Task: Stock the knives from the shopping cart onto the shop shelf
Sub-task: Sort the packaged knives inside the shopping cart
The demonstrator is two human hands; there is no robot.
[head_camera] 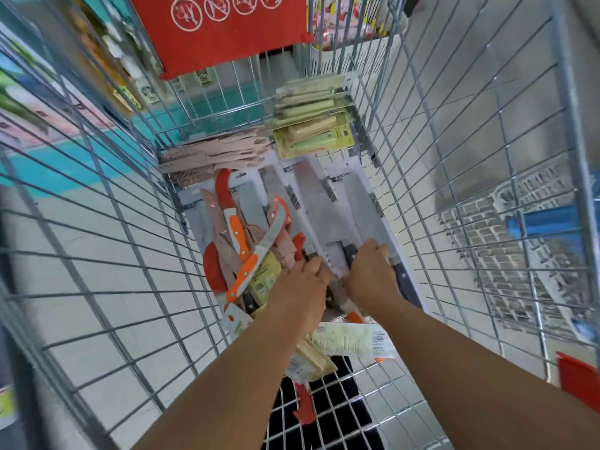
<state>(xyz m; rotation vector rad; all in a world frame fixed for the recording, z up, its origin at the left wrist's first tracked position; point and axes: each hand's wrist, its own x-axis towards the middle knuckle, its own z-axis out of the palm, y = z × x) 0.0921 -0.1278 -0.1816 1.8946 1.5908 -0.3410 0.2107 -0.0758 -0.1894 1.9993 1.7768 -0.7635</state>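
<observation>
Steel-wire shopping cart [454, 177], stock item: carded chef knives [328, 206] flat on its floor, beside loose orange-handled knives [242, 274]. Your right hand [370, 271] curls onto the dark handle end of one card; your left hand [302, 287] rests fingers-down alongside, grip unclear. Lift by the card edges, blades away, one pack per trip.

No wording can be read: the red sign [224, 27] shows only crossed-out pictograms, and the barcode label [378, 342] is blurred.

Carded knives [324, 203] in shopping cart [454, 157], loose knives [246, 254] at left.
</observation>
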